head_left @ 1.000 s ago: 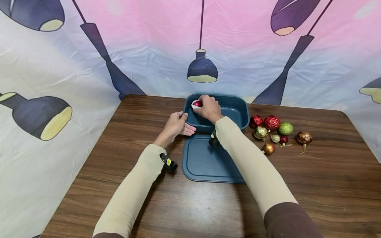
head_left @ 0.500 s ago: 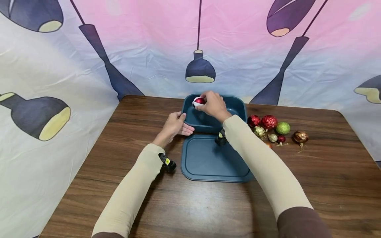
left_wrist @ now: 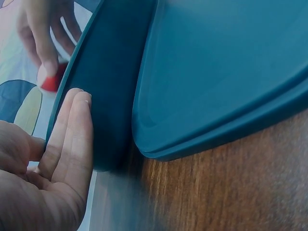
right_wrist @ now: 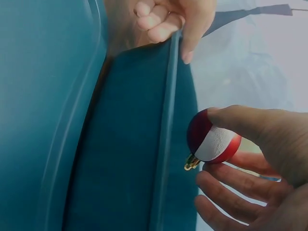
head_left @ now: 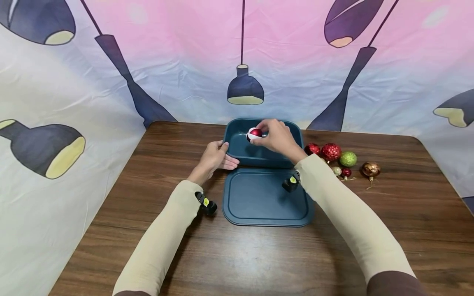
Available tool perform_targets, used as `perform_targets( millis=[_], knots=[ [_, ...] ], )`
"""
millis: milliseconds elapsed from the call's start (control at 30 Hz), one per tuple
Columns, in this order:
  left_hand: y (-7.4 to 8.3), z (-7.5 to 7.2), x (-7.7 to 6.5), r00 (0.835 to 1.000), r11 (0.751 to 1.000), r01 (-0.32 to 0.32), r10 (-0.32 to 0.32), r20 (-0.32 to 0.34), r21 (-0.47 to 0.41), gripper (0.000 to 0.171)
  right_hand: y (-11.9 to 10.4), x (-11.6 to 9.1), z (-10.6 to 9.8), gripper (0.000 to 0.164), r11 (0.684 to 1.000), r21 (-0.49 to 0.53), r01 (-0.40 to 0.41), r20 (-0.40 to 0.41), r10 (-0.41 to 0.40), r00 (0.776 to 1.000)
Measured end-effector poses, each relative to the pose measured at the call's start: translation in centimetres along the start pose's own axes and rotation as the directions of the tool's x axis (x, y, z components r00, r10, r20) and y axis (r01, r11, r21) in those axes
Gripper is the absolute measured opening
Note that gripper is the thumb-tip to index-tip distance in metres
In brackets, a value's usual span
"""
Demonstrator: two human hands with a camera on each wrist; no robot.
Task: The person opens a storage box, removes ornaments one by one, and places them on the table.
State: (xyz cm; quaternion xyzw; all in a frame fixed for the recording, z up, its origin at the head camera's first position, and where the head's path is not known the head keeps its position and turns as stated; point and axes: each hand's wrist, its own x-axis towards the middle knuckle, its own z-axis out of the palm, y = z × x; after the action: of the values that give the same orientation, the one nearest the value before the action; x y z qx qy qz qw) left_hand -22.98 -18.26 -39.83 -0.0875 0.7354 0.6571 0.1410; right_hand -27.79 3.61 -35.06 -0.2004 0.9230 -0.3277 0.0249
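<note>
A red and white Christmas ball (head_left: 254, 134) with a gold cap is pinched between the thumb and fingers of my right hand (head_left: 277, 137), over the blue-green food container (head_left: 255, 160). The right wrist view shows the Christmas ball (right_wrist: 214, 137) clear of the container's rim, cap pointing down. My left hand (head_left: 217, 155) holds the container's near left corner, thumb at the rim and fingers nearly straight along the outer wall (left_wrist: 108, 86). In front of the container the matching lid (head_left: 268, 197) lies flat on the table.
To the right of the container lie more ornaments: red glitter balls (head_left: 331, 152), a green ball (head_left: 348, 159), a bronze ball (head_left: 370, 169) and small ones, partly behind my right sleeve (head_left: 333, 197). A printed cloth (head_left: 207, 82) hangs behind the wooden table (head_left: 166, 144).
My right hand has moved right within the container's area, still holding the red and white Christmas ball. The left hand stays at the corner. The whole view has shifted slightly.
</note>
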Motion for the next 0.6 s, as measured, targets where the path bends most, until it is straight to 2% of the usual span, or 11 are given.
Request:
perform_targets(
  millis=[200,600],
  knots=[
    [0.0,-0.1,0.1,1.0,1.0,-0.01,0.009,-0.011,-0.004,0.056,0.3,-2.3,-1.8,0.042,0.999,0.003,0.037,-0.025,-0.037,0.999],
    [0.1,-0.3,0.3,1.0,1.0,-0.013,0.013,-0.012,-0.001,0.055,3.0,-7.7,-7.4,0.044,1.0,-0.004,-0.003,-0.031,0.003,1.0]
  ],
)
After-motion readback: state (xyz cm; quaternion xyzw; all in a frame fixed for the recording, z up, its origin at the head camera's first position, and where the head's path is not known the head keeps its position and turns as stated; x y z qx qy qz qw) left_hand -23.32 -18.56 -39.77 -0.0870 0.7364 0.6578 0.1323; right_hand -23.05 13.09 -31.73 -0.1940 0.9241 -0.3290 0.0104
